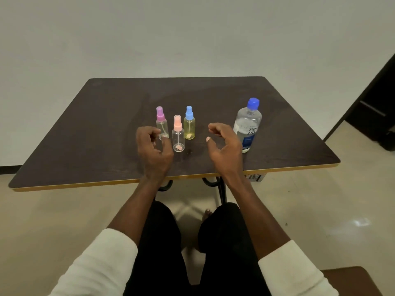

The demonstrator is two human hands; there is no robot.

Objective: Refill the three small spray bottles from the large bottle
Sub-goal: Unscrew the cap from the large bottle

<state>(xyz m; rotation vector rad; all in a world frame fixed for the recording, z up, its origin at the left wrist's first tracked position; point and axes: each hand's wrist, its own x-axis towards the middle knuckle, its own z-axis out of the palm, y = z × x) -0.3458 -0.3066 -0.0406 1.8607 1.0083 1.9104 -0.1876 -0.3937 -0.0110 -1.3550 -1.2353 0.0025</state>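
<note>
Three clear plastic spray bottles (177, 129), tall cylindrical large bottle (247, 126) — both hands' grip loose, empty

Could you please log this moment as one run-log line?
left hand: open, empty | right hand: open, empty | spray bottles: capped | large bottle: capped, upright

three small spray bottles (177, 129) clustered mid-table (85, 124), large bottle (247, 124) well right (all upright)
</note>
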